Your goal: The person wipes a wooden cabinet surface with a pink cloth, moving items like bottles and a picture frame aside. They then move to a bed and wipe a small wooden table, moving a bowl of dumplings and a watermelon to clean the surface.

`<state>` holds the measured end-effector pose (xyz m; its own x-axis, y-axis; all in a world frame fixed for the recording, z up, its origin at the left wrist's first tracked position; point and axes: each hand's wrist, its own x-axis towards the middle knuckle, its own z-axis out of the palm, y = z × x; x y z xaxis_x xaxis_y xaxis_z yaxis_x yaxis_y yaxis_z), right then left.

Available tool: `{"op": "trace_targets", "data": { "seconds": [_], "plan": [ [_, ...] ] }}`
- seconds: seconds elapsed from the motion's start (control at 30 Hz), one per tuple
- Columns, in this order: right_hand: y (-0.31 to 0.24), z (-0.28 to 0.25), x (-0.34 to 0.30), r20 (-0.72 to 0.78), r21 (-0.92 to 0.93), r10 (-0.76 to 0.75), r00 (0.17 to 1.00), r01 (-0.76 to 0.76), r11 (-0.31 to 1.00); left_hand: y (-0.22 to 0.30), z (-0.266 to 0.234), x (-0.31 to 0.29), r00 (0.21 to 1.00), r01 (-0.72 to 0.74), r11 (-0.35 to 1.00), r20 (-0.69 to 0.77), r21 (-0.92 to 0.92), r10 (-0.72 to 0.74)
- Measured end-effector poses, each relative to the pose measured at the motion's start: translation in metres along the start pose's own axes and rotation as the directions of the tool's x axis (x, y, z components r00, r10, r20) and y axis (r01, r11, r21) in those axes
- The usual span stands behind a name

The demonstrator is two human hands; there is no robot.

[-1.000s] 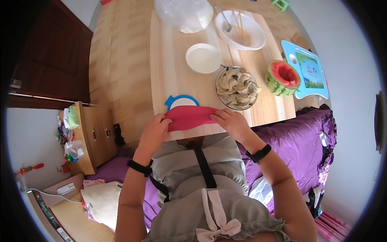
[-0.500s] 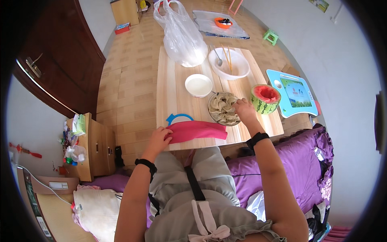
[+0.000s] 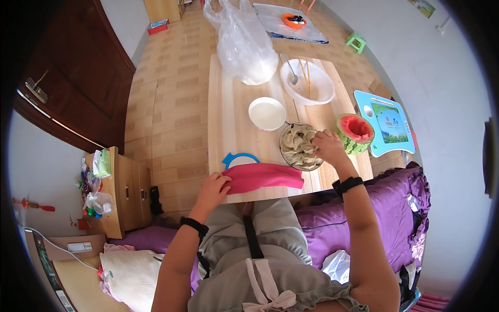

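My left hand [image 3: 213, 189] rests at the left end of a pink ribbed cloth [image 3: 265, 177], its fingers stretched over the fabric. The cloth lies along the table's near edge and partly covers a round white item with a blue rim [image 3: 240, 159]. To the right, my right hand [image 3: 328, 146] reaches over a plate of dumplings [image 3: 298, 147], with its fingers closed together on a dumpling at the plate's right side. The fingertips are partly hidden. Beside that hand stands a hollowed watermelon half [image 3: 356, 134] with red flesh showing.
On the wooden table [image 3: 228, 109] are a white bowl of pale liquid [image 3: 267, 114], a large white basin [image 3: 317, 89] with chopsticks and a spoon, and a plastic bag [image 3: 248, 49]. A blue-framed board [image 3: 389, 124] stands right of the table. Purple bedding [image 3: 358, 218] lies behind.
The view has shifted slightly, so the table and its things sit a bit further right. My left hand stays at the cloth and my right hand stays over the dumplings.
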<state>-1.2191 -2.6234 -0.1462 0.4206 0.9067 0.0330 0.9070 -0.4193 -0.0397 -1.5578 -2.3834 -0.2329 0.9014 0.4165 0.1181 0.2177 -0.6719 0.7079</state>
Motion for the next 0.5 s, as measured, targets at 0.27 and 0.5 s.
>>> {"op": "trace_targets", "data": {
  "seconds": [0.27, 0.5],
  "plan": [
    [-0.001, -0.034, -0.026, -0.026, 0.789, 0.126, 0.992, -0.056, 0.611, 0.001, 0.005, 0.003, 1.000, -0.002, 0.998, 0.003, -0.061, 0.003],
    [-0.101, -0.161, -0.072, -0.538, 0.800, -0.254, 0.804, 0.582, 0.147, -0.001, 0.006, -0.004, 0.999, 0.027, 1.000, 0.041, -0.003, -0.027]
  ]
}}
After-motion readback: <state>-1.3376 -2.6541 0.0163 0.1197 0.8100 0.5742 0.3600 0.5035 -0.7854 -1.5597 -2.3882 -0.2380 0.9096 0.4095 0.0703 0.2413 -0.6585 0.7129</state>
